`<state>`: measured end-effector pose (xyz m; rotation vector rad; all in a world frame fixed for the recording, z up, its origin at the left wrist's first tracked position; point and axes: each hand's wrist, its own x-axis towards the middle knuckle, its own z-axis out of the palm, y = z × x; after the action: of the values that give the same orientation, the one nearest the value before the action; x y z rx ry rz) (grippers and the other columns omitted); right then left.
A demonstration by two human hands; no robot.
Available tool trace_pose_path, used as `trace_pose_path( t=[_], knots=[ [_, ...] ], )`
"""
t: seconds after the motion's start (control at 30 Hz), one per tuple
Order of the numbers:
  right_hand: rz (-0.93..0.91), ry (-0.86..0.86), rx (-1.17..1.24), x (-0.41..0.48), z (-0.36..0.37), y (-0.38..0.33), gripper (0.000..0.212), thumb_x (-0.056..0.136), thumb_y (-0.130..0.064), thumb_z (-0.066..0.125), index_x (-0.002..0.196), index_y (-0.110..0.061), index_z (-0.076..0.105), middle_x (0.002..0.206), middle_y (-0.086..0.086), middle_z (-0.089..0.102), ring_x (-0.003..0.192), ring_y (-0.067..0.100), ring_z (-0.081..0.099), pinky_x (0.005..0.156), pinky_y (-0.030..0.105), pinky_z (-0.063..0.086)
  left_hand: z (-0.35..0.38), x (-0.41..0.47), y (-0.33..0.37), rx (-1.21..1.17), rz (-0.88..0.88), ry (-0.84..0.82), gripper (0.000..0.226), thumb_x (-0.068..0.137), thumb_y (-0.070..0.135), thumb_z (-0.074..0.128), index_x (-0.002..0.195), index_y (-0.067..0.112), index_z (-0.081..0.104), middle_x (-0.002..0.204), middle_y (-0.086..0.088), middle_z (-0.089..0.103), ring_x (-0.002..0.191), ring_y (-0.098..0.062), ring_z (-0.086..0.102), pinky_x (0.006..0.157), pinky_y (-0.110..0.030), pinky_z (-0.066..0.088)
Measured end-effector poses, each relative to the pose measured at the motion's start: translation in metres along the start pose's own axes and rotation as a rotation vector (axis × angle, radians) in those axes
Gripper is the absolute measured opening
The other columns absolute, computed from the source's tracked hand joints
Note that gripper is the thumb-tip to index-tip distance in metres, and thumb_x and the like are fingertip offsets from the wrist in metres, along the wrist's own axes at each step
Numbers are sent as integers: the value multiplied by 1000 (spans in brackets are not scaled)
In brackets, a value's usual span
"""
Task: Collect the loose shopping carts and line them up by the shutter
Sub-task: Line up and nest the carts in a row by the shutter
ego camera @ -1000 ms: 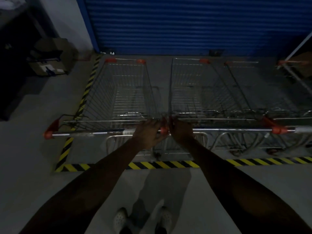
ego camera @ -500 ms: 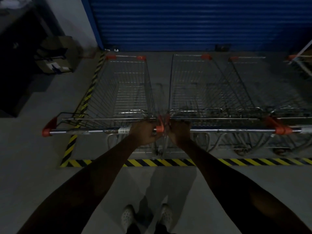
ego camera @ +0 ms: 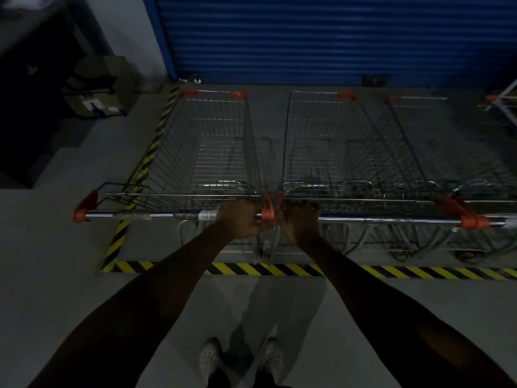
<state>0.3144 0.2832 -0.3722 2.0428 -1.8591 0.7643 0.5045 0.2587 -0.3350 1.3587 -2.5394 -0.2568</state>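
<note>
Scene dim, underexposed. Forearms (ego camera: 167,289) near-black, detail lost. Blue shutter (ego camera: 335,37) brightest area, colour saturated. Faint shadow on floor (ego camera: 56,275) ahead of feet; light seemingly from behind, overhead. Weak glints on chrome cart handle (ego camera: 140,215). Wide-angle bending at edges; upper-left corner black; slight softness throughout.

Cardboard box (ego camera: 98,91) at upper left beside a dark cabinet (ego camera: 30,121), yellow-black floor tape (ego camera: 279,269) across the lower middle, grey floor (ego camera: 42,247)

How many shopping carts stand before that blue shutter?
3: left cart, gripped by the left hand; middle cart, gripped by the right hand; right cart beside it. A fourth may be cut off farther right.
</note>
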Motion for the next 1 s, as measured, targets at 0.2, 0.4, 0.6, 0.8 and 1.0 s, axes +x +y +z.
trace_pose_path(
  t=[0.2,0.4,0.6,0.8,1.0],
  knots=[
    [-35,8,-93,-1,-2,-1,38,100,-37,45,91,-14,74,68,10,70,67,32,68,73,57,54,-3,3,-2,-41,67,-6,38,87,63,61,106,31,72,92,5,74,84,-19,70,69,-24,48],
    [-41,-142,-16,-7,4,5,40,97,-43,44,91,-15,72,68,10,68,67,35,68,74,57,51,0,0,-3,23,110,61,43,85,65,59,101,28,72,87,0,74,76,-23,70,65,-26,48],
    [-89,-21,9,-6,-6,4,40,95,-40,44,95,-17,77,60,4,66,56,27,63,68,43,52,10,0,-8,74,62,32,52,83,74,44,97,31,70,80,3,73,76,-24,70,68,-33,55],
    [-103,-61,68,-8,-5,7,40,94,-41,48,99,-11,74,58,8,65,52,28,64,65,45,54,16,1,-6,101,44,46,52,82,74,45,94,30,71,78,3,73,72,-24,70,66,-31,54],
    [-103,-104,20,-5,-12,4,41,96,-49,46,106,-17,69,54,6,64,50,25,62,67,42,53,14,2,-4,161,50,40,49,84,71,47,101,30,68,80,0,74,77,-26,71,70,-33,55]
  ],
)
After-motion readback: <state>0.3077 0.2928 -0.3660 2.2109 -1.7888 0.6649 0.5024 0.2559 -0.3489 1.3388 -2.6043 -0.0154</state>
